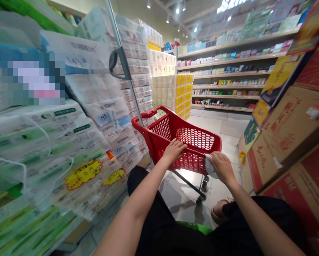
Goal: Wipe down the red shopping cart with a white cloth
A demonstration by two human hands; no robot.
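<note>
Red shopping cart stands mid-view, with 2 forearms stretched forward to its near side. The left hand lies palm-down over the near rim, fingers bent slightly, their grip unclear; the right hand, angled inward, pinches a white cloth between thumb and fingers at the basket's corner.

Left hand: bare on my feed, like its forearm
Right hand: bare too, wrist uncovered
Trousers: I make out dark, near-black navy cloth
Shoe: light tan, toe rounded; finer detail too small for me
</note>
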